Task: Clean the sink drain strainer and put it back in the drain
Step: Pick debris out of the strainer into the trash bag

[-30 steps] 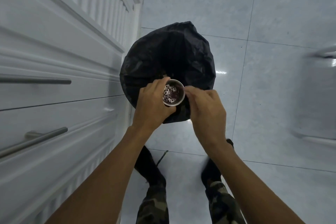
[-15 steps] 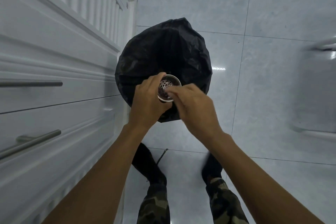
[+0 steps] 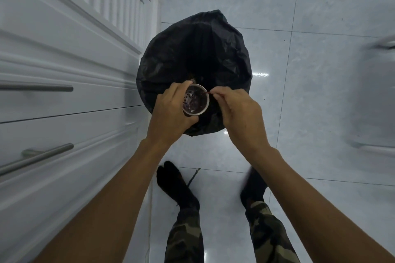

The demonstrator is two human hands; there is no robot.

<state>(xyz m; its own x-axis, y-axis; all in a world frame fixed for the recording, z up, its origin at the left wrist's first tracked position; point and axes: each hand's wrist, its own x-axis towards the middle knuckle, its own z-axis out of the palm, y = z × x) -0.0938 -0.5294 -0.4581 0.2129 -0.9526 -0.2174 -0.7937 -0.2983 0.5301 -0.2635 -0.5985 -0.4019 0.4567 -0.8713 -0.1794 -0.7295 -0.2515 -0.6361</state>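
**A:** So where are we with the strainer (image 3: 195, 102)?

**B:** Early days, we'd say. It's out of the drain and up in the air right over the open bin bag (image 3: 192, 53), nowhere near a sink. None is in view anyway. Our left hand (image 3: 171, 113) has its fingers curled round the side of it, mouth tipped up toward us.

**A:** And the right?

**B:** Our right hand (image 3: 237, 111) is at the rim, thumb and forefinger pinching a thin reddish strand (image 3: 206, 92) that leads into the cup. The other fingers are tucked in.

**A:** Much left inside?

**B:** Dark gunk (image 3: 197, 104) sits across the bottom. A few holes on the left wall show light, the rest look clogged, though it's too dim to be sure.

**A:** So what's left?

**B:** Our guess: pick or tap the rest into the bag, rinse, then drop it back in the drain. None of that is done yet.
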